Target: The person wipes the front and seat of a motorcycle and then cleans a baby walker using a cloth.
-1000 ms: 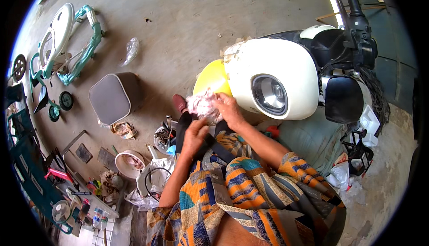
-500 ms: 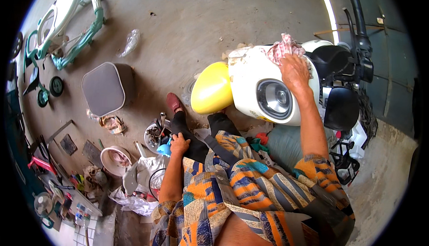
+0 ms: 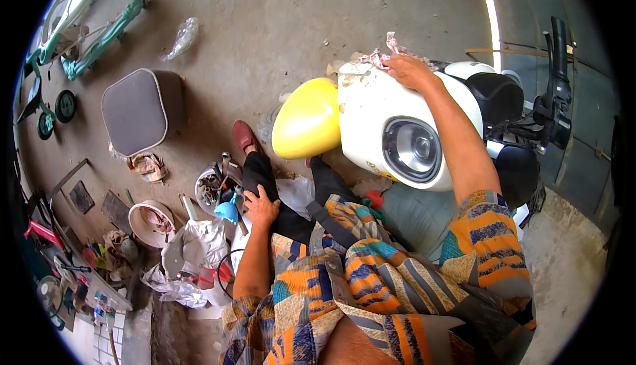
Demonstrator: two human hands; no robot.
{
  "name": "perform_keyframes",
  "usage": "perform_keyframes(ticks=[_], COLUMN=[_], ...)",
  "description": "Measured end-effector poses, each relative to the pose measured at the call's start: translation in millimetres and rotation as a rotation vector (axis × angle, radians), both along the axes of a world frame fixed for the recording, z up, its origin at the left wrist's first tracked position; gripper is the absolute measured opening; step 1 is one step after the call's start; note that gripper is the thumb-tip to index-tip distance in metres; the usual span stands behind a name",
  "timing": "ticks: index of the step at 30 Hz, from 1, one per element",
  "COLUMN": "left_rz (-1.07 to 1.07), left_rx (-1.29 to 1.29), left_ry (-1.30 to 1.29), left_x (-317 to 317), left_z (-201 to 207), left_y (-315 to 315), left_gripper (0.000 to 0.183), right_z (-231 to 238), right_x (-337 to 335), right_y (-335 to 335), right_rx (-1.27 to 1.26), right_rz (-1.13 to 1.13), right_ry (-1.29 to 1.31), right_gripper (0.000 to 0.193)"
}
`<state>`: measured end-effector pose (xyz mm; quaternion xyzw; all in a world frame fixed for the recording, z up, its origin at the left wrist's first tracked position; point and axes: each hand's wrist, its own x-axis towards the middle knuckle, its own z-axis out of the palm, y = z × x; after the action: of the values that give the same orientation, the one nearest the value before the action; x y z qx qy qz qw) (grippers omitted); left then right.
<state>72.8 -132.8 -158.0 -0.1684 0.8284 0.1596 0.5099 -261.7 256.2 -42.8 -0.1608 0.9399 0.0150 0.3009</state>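
An electric scooter lies on its side, with a white front panel (image 3: 364,110), a round headlight (image 3: 413,150) and a yellow front mudguard (image 3: 308,120). My right hand (image 3: 411,73) reaches over the headlight to the panel's far edge. Its fingers are closed on a crumpled pink-and-white rag (image 3: 399,46), pressed against the panel. Part of the rag is hidden under the fingers. My left hand (image 3: 262,207) rests on my left leg, fingers spread and holding nothing. Close to it are a blue cup-shaped thing (image 3: 226,211) and a bucket of tools (image 3: 201,189).
A grey stool (image 3: 132,112) stands at the left, with a crumpled cloth (image 3: 147,167) below it. A white basin (image 3: 138,218) sits near several tools and bags. The scooter's handlebar (image 3: 560,67) sticks out at the right. Clear plastic (image 3: 181,38) lies on the floor.
My right hand has slid the rag leftward along the panel's far edge. My left hand stays on my leg, its fingers now more spread. The whole view has shifted slightly.
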Motion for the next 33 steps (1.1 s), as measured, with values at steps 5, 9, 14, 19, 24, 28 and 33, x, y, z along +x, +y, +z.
perform_keyframes(ticks=[5,9,14,19,24,28,33], left_rz=[0.054,0.083,0.129,0.12,0.052,0.036,-0.369], left_rx=[0.029,0.028,-0.05,-0.049,-0.054,-0.051,0.048], left_ry=[0.001,0.034,0.073,0.048,0.062,0.036,0.229], left_x=[1,-1,-4,-8,-5,-12,-5], left_z=[-12,-22,-29,-33,-44,-46,-80], left_y=[-5,-7,-5,-10,-17,-18,-13], left_gripper=[0.093,0.097,0.095,0.091,0.084,0.078,0.06], right_z=[-14,-70,-135,-182,-198,-214,-249], right_x=[-9,6,70,155,149,111,75], right_y=[-38,-73,-142,-170,-171,-169,-165], right_rx=[0.022,-0.153,-0.186,-0.297,-0.315,-0.173,0.08], right_rz=[-0.084,-0.239,-0.317,-0.026,0.046,-0.039,-0.188], right_ry=[-0.132,-0.076,-0.07,0.163,0.199,-0.013,-0.169], right_gripper=[0.024,0.028,0.03,0.034,0.027,0.024,0.03])
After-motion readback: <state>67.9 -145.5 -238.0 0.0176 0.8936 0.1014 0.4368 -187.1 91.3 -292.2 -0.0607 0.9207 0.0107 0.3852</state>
